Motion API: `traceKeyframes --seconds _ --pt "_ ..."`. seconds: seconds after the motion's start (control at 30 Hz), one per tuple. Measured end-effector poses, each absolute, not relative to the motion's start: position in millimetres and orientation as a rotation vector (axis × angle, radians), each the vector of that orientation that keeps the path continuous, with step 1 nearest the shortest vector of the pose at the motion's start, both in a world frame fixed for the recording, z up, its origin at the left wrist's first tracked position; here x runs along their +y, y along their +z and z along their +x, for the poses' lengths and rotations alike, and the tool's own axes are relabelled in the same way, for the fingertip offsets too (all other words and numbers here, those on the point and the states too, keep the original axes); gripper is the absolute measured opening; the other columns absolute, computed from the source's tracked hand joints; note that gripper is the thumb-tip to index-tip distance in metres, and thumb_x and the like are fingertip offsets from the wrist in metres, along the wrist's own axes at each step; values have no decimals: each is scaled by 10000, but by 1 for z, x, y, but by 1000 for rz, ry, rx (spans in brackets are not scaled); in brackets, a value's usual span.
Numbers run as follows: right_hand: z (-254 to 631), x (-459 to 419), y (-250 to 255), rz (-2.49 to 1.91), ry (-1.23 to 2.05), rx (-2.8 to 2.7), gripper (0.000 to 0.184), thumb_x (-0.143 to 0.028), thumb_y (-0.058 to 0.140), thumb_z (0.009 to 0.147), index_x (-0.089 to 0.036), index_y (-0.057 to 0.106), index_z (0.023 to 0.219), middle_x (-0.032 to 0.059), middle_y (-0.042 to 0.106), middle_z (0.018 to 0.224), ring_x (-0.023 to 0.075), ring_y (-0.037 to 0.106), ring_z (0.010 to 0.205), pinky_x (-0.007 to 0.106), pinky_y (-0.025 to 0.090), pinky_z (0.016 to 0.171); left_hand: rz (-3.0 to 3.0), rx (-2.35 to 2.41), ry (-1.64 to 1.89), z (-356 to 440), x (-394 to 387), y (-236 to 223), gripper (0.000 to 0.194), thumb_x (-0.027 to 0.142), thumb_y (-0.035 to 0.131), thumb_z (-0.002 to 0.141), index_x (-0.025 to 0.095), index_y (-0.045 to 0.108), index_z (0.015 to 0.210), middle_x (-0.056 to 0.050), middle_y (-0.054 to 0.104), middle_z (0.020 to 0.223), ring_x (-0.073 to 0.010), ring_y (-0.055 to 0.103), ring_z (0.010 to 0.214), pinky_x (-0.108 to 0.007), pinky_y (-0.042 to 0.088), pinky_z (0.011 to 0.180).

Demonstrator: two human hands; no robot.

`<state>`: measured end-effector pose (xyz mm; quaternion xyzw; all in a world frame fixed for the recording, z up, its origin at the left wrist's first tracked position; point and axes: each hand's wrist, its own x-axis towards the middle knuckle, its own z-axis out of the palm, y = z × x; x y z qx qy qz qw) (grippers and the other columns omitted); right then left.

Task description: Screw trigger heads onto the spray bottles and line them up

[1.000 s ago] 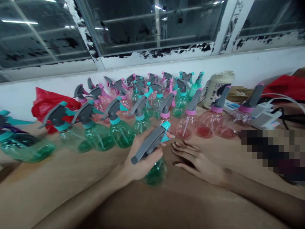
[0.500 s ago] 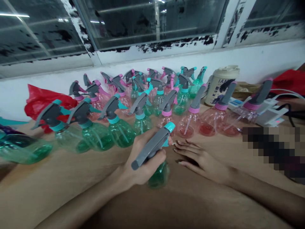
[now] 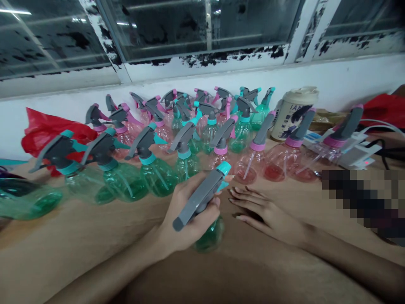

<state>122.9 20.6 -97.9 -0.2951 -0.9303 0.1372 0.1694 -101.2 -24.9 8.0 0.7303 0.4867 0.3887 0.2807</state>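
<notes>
My left hand (image 3: 186,211) is wrapped round the neck of a green spray bottle (image 3: 210,236) with a grey and turquoise spray head. The bottle stands before me at the middle of the table, its nozzle pointing away to the upper right. Most of its neck and trigger are hidden by my fingers. To the right of it, my right hand (image 3: 261,209) lies palm down on the table with fingers stretched out, touching no bottle. Just beyond my hands are a green spray bottle (image 3: 158,179) and a pink spray bottle (image 3: 247,169) in the front row.
Several more green and pink spray bottles crowd toward the wall. A printed cup (image 3: 292,114) stands at the back right, beside a white power strip (image 3: 360,158) with cables. A red plastic bag (image 3: 53,131) lies at the left. Window frames (image 3: 202,63) run above the wall.
My left index finger has extended along the nozzle side of the spray head. The view has shifted slightly, moving the left bottles further left. My right hand stays put.
</notes>
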Motion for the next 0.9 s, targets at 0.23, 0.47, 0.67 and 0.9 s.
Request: traceKeyframes --seconds 0.23,0.47,0.67,0.9 --pt "123 18 -101 -911 332 -2595 475 -387 450 890 -229 403 1335 53 451 1369 215 363 1284 459 328 1054 1962 1296 1047 -103 -28 7 65 283 512 779 238 483 743 5 485 681 -152 498 597 -304 513 668" --pt "123 18 -97 -913 310 -2660 470 -384 422 903 -207 397 1338 49 420 1391 206 344 1295 454 316 1063 2061 1204 902 -107 -20 11 94 298 485 798 218 490 848 25 498 652 -137 512 565 -301 515 646" --pt "124 17 -97 -914 257 -2677 469 -384 407 909 -204 389 1342 37 402 1402 201 329 1303 442 306 1072 2086 1291 966 -106 -18 14 29 260 471 798 239 459 782 48 488 577 -139 514 523 -272 457 514" --pt "123 16 -97 -898 173 -2678 466 -369 407 913 -166 402 1332 56 419 1387 197 352 1290 427 329 1063 2151 1291 984 -107 -23 12 39 263 476 810 228 473 825 27 504 629 -159 574 632 -269 461 551"
